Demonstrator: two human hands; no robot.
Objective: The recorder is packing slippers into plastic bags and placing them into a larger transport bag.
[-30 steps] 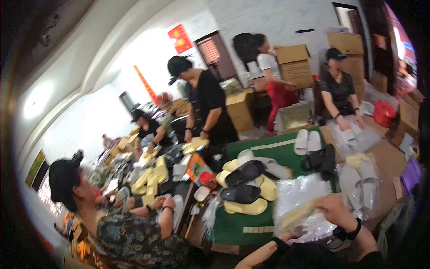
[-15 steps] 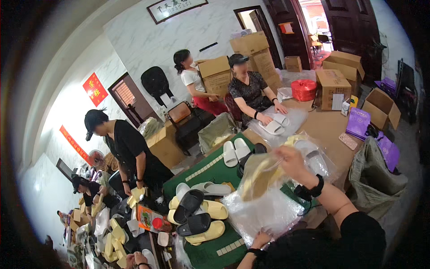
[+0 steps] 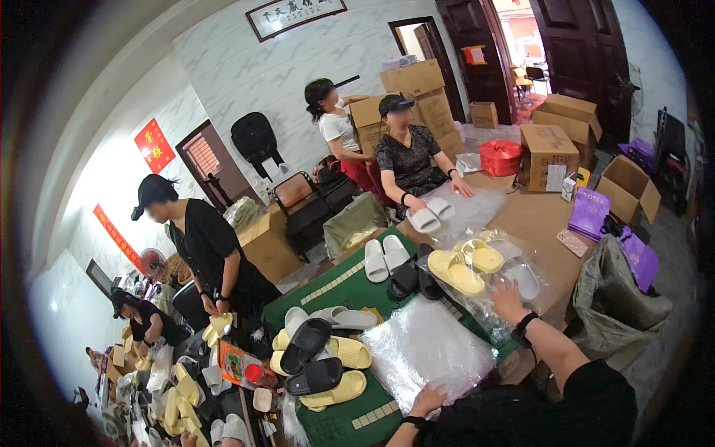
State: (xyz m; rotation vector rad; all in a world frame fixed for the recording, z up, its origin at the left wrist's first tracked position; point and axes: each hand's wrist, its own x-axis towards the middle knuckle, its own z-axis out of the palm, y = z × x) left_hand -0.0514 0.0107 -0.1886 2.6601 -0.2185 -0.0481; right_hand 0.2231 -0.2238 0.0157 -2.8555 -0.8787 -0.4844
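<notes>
My left hand (image 3: 430, 400) lies open on the near edge of a stack of clear plastic bags (image 3: 432, 346). Over to the right, my right hand (image 3: 508, 302) is open with its fingers spread, beside bagged slippers and holding none of them. A pair of yellow slippers (image 3: 456, 273) in clear plastic lies just beyond it, next to pale grey slippers (image 3: 519, 278), also bagged. Left of the bag stack, loose slippers are piled: a black slipper (image 3: 307, 341) on top of yellow ones (image 3: 348, 352) and grey ones (image 3: 354, 319). White slippers (image 3: 385, 255) and black slippers (image 3: 406, 279) stand farther back.
Across the table, a co-worker (image 3: 411, 153) touches white slippers (image 3: 430, 214) on clear plastic. Another person (image 3: 212, 246) handles yellow slippers at the left. Red twine (image 3: 500, 158) and a cardboard box (image 3: 549, 156) sit at the back right. A woven sack (image 3: 614, 298) stands at the right edge.
My right hand has set down the bagged yellow slippers it held up, and has let go. The co-worker's white slippers have shifted left. The person in white now reaches to a box.
</notes>
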